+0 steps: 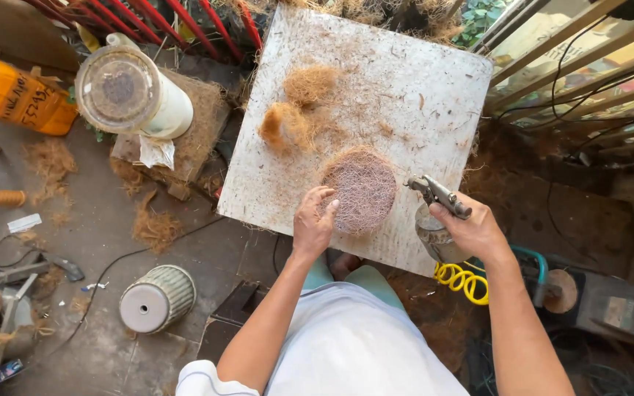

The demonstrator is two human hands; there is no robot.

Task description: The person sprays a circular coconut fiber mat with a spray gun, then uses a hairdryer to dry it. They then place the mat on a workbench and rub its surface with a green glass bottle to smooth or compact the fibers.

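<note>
Your left hand (313,220) rests open-fingered on the round coir disc's (359,189) left edge on the white board (420,95); your right hand (471,229) grips a spray gun (438,196) just right of it.

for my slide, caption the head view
Left hand steadies a round fibre mat while right hand holds a spray gun.

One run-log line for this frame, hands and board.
left hand: fingertips on round fibre mat | right hand: gripping spray gun beside mat | white board: two loose fibre tufts
</note>
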